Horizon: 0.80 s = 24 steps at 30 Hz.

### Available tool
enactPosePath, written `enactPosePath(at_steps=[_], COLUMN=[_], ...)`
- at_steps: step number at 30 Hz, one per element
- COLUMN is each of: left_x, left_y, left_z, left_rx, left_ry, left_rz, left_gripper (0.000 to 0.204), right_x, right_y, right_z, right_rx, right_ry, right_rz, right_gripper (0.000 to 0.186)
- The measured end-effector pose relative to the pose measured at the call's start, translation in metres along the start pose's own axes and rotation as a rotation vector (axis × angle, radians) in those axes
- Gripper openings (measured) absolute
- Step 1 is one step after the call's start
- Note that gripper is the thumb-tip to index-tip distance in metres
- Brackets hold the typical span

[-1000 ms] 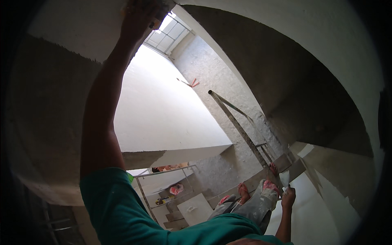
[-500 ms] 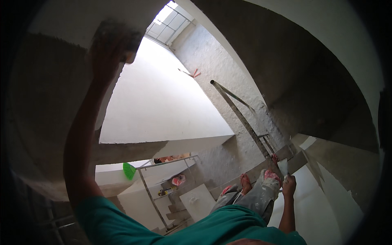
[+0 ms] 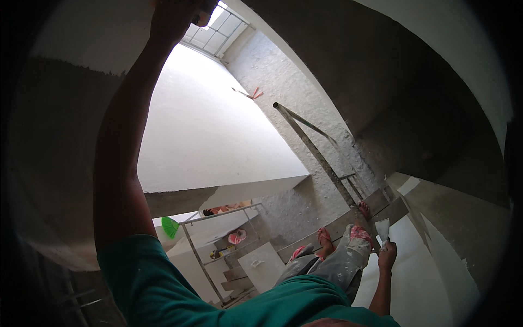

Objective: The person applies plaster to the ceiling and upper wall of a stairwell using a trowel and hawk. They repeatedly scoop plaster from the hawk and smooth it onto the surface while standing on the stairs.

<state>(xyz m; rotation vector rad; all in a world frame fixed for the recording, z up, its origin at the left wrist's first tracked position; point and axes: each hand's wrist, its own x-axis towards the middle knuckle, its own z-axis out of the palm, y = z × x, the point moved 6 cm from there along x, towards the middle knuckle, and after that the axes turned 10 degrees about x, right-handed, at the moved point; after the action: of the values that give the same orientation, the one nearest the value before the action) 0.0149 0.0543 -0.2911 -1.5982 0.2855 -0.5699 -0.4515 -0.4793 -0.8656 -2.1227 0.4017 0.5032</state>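
Observation:
My left hand (image 3: 171, 19) is raised at the top of the view, arm stretched up along a white and dark-grey plastered surface (image 3: 81, 82), closed on a smoothing tool (image 3: 202, 16) that is mostly cut off and in shadow. My right hand (image 3: 387, 255) is low at the right, fingers closed round a putty knife (image 3: 382, 230) with a pale, smeared blade pointing up. My feet (image 3: 326, 240) are on grey planks (image 3: 393, 216) below, beside a long metal pole frame (image 3: 308, 147).
A metal railing (image 3: 188, 237) runs beside stair steps (image 3: 234, 272) with a green brush head (image 3: 170, 227), a red-and-white bundle (image 3: 237, 236) and a pale board (image 3: 261, 264). Below are a white wall (image 3: 212, 125), red-handled items (image 3: 256, 94) on a ledge and a barred opening (image 3: 215, 32).
My left hand and tool swept down and left along the surface, then moved back up to the top edge. My right hand holds the putty knife in about the same low place.

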Motion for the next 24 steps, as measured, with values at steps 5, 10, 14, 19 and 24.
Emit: enactPosePath(at_steps=[5,10,14,19,24], left_x=[-0.001,-0.011,-0.042,-0.103,-0.162], left_y=[0.006,0.004,-0.001,-0.017,-0.030], left_z=[0.000,0.002,0.010,0.020,0.016], left_rx=[0.066,-0.033,-0.003,-0.029,-0.073], left_ry=[0.108,0.051,-0.032,-0.091,-0.104], left_rz=[-0.009,-0.034,-0.030,-0.024,-0.039], left_gripper=[0.040,0.039,0.044,0.051,0.058], right_x=[0.004,0.001,-0.006,-0.020,-0.030], right_y=[-0.004,0.005,-0.003,-0.011,-0.010], right_z=[0.006,0.016,0.022,0.033,0.045], right_rx=[-0.057,-0.064,-0.027,-0.032,-0.021], right_ry=[-0.014,-0.013,-0.003,-0.006,-0.059], right_rz=[-0.037,-0.030,-0.053,-0.104,-0.005], right_gripper=[0.036,0.038,0.036,0.030,0.038])
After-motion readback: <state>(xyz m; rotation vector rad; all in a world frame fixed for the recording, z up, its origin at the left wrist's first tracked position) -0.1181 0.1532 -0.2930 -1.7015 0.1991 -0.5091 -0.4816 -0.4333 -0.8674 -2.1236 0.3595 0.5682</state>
